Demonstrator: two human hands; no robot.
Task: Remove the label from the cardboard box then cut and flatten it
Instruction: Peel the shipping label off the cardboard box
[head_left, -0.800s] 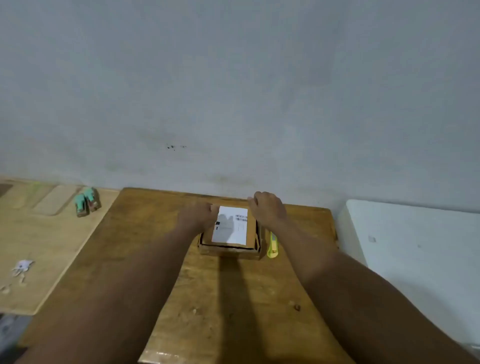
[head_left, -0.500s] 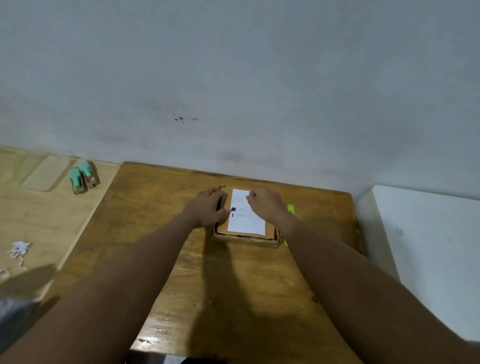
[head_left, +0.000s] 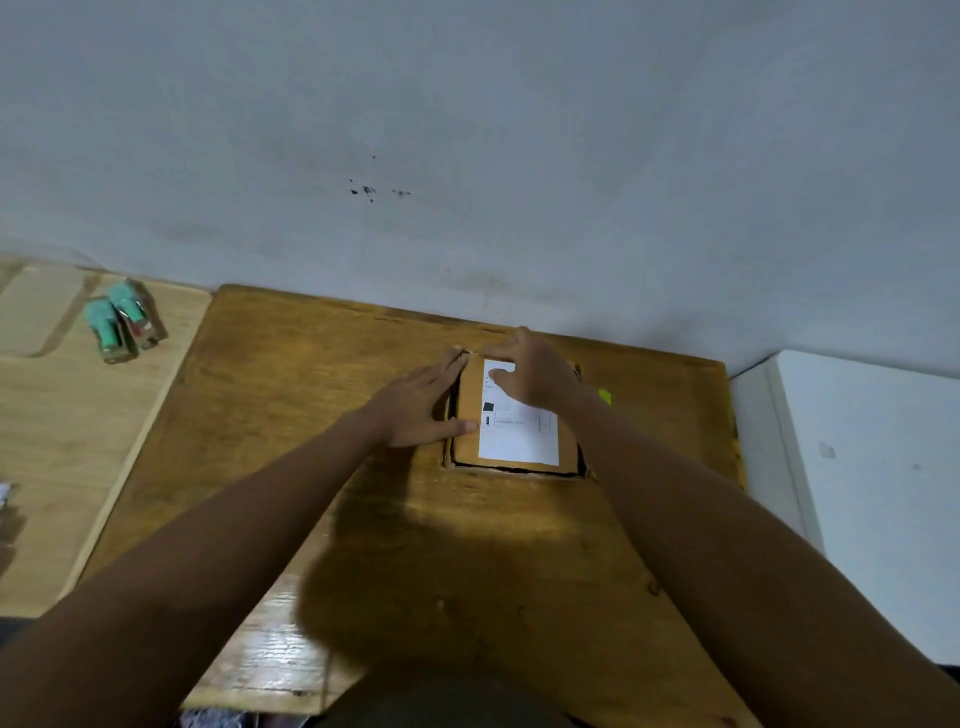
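Wooden counter (head_left: 395, 545) against wall. Cardboard box (head_left: 467, 439) lies flat near its far edge, white label (head_left: 519, 441) on top. L hand (head_left: 415, 402) flat, fingers straight, pressing box's left side. R hand (head_left: 535, 371) rests on label's far end; grip state unclear.

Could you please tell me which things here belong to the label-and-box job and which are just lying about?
Job: box, label, left hand, right hand, yellow-green tool (probably the cutter).
Lying about: two green-capped items, white cabinet.
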